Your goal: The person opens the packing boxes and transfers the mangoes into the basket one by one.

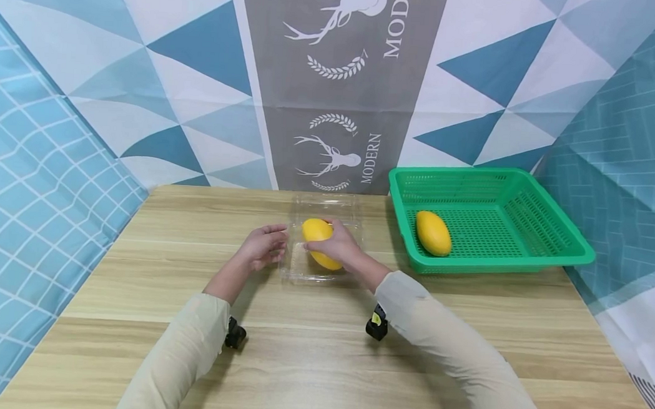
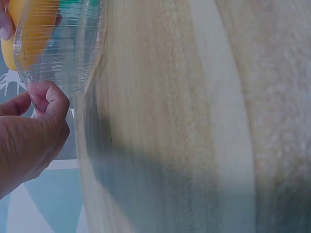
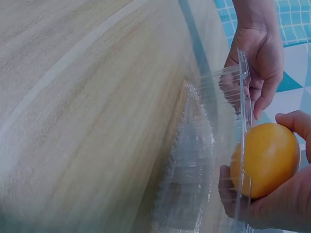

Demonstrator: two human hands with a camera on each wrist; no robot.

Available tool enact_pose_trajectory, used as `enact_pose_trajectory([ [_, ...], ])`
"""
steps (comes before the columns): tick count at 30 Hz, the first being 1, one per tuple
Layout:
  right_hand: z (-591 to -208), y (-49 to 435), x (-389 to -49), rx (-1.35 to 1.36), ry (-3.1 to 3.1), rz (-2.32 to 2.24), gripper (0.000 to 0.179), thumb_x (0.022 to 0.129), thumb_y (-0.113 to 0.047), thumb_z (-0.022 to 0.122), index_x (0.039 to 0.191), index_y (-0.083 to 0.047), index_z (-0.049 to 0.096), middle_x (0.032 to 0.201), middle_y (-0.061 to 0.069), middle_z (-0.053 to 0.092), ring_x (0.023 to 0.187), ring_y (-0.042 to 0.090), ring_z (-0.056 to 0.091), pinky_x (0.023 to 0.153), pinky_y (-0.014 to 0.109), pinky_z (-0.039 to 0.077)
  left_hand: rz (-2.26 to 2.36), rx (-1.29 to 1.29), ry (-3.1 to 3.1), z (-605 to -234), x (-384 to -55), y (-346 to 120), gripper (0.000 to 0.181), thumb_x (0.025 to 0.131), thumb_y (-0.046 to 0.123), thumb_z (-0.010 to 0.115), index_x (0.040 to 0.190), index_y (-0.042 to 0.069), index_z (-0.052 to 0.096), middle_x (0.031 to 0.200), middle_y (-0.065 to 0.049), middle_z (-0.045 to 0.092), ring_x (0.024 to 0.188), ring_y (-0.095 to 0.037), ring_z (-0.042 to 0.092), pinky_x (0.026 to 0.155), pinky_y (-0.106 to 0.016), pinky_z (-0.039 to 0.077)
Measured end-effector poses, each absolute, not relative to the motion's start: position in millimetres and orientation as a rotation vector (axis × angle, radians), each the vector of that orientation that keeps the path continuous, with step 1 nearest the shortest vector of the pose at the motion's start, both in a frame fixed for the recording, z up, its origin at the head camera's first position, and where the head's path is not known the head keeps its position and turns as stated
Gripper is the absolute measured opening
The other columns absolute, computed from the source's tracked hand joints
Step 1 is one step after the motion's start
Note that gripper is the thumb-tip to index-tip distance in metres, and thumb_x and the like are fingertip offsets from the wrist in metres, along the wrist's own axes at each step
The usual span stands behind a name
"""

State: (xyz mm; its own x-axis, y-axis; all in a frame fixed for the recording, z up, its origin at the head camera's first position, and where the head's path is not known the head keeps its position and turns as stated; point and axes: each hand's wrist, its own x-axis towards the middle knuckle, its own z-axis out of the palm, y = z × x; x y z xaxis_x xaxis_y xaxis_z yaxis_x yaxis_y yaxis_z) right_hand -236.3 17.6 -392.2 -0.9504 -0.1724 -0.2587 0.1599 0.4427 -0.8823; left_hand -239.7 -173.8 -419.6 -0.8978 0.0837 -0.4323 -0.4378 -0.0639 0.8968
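A yellow mango [image 1: 326,261] is gripped in my right hand [image 1: 337,242], with the thumb on one side and the fingers on the other. In the right wrist view the lower part of this mango [image 3: 269,158] dips below the rim of a clear plastic box [image 3: 244,92]. Loosely bent, the fingers of my left hand [image 1: 264,246] hold nothing and hover at the box's left edge. The left wrist view has this left hand [image 2: 36,131] right at a corner of the clear box [image 2: 63,63].
To the right stands a green plastic basket [image 1: 490,261] with a second mango [image 1: 433,233] lying in its left part. The wooden table [image 1: 306,366] meets a patterned backdrop [image 1: 345,105] just behind the box. Blue grid cloth [image 1: 36,180] hangs along the left side.
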Motion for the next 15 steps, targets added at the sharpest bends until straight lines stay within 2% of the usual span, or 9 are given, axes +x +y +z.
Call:
enact_pose_trajectory([
  [6,-388.3,21.7,-237.7,-0.005,2.401,-1.525,0.081,0.071,-0.019,0.079,0.14,-0.017,0.036,0.129,0.011,0.05,0.107,0.028,0.055,0.085,0.036,0.051,2.03,-0.367,1.851,-420.3,-241.3,-174.2,0.048,0.096,0.011,0.047,0.142,0.004,0.033,0.101,-0.003,0.049,0.071,-0.007,0.051,0.062,-0.017,0.048],
  [15,-380.8,27.2,-239.3,0.0,2.422,-1.484,0.083,0.072,-0.021,0.079,0.141,-0.017,0.033,0.13,0.012,0.048,0.109,0.029,0.054,0.088,0.039,0.051,2.047,-0.343,1.84,-418.1,-238.3,-174.3,0.05,0.096,0.01,0.048,0.142,0.002,0.031,0.094,-0.001,0.049,0.069,-0.007,0.051,0.06,-0.017,0.047],
])
